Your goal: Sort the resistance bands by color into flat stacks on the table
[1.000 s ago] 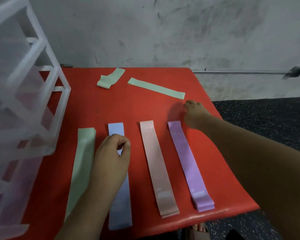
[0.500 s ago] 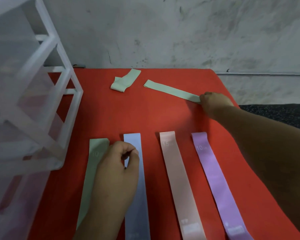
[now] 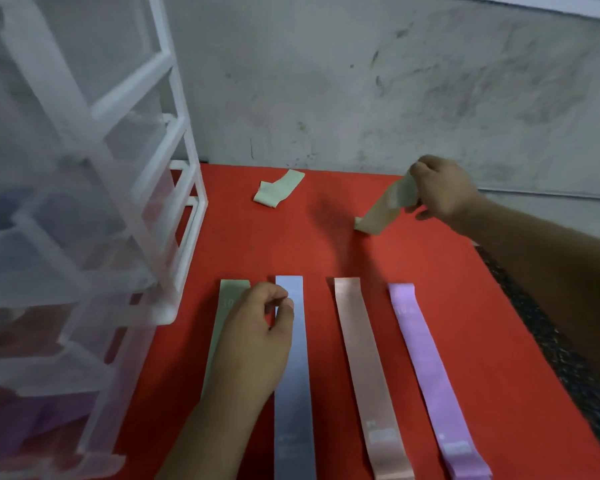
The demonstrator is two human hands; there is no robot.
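Laid flat in a row: green strip (image 3: 227, 306), blue band (image 3: 293, 393), pink band (image 3: 361, 358), purple band (image 3: 423, 368). Outstanding: loose green band (image 3: 385, 207), pinched by right hand (image 3: 440, 192), far end touching red table (image 3: 326, 251); folded green band (image 3: 278, 192). Left hand (image 3: 257, 334) curled, grip unclear.

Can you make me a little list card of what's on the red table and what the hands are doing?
Table: red table
Flat row, left to right: flat green band, blue band, pink band, purple band
Right hand: holds up one end of the lifted green band; the other end touches the table
Left hand: curled over the flat green and blue bands; unclear if pinching
Unsorted: folded green band, far side
Left side: clear plastic drawer unit
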